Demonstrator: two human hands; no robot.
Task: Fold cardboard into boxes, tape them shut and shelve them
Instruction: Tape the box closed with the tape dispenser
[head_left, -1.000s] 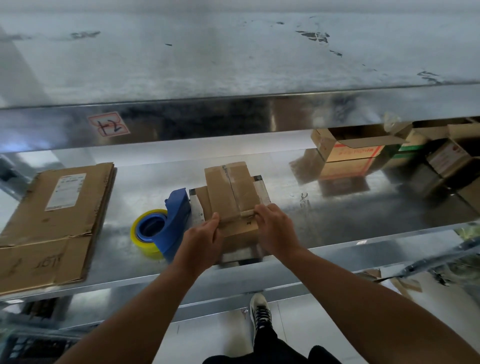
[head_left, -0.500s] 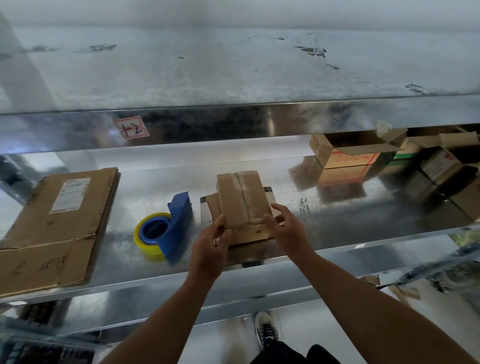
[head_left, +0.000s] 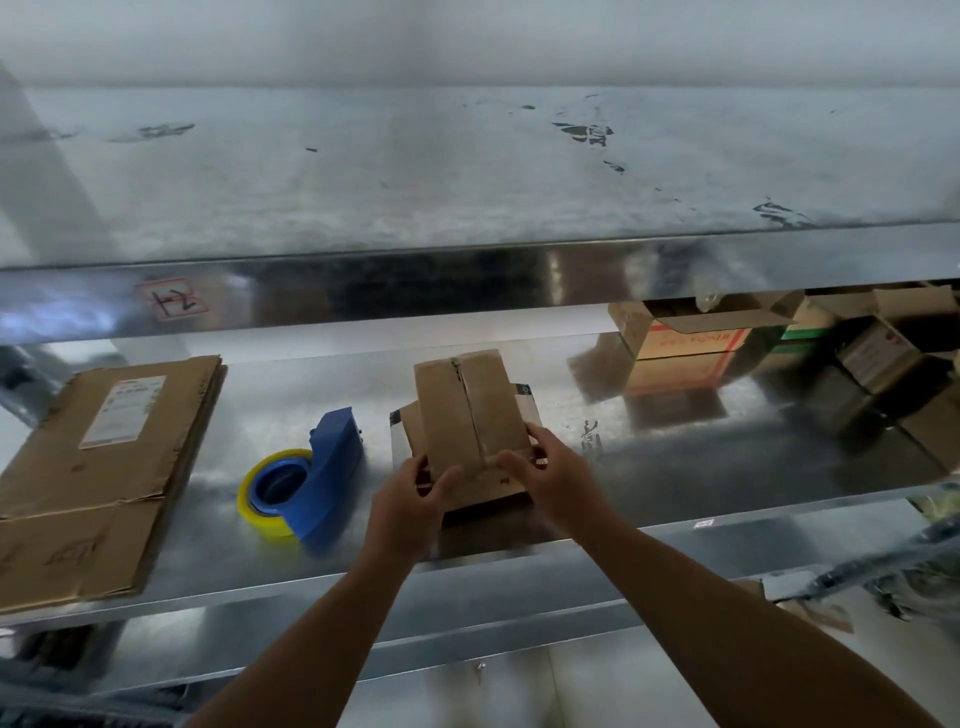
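Two hands at lower centre: left hand (head_left: 402, 512) and right hand (head_left: 558, 488). One small taped box (head_left: 462, 410) at centre. One blue tape dispenser (head_left: 335, 452) carrying one yellow tape roll (head_left: 260, 506), left of centre. One stack of flattened cardboard (head_left: 104, 467) at far left, sheet count unclear. Several open cartons (head_left: 685, 338) at upper right, too jumbled to count.

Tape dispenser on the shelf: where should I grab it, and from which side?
Take the tape dispenser by its blue body, probably from above and from its right with the left hand. The yellow roll fills its left side, while the blue part stands tall and clear beside the small box.
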